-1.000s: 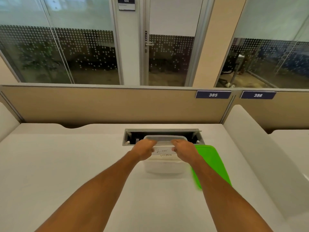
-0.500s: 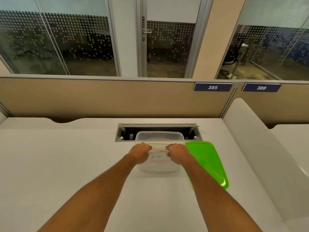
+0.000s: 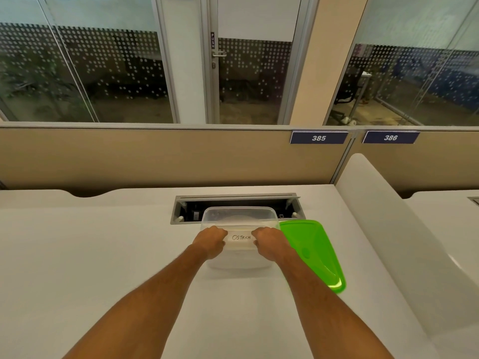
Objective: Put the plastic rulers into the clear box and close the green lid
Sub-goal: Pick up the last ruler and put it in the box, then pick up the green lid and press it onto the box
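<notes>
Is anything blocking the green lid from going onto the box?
Yes. Both hands, the left hand and right hand, rest on the clear box's near rim. The green lid lies on the desk beside it, to the right.

Both hands are on the clear box (image 3: 238,216) at the desk (image 3: 90,255): left hand (image 3: 210,240) and right hand (image 3: 269,243) curled over its near rim, a white label (image 3: 241,237) reading "OSTRICH" between them. The green lid (image 3: 315,252) lies just beside the box on the right, off it. Behind, the cable tray (image 3: 233,203) sits open.
</notes>
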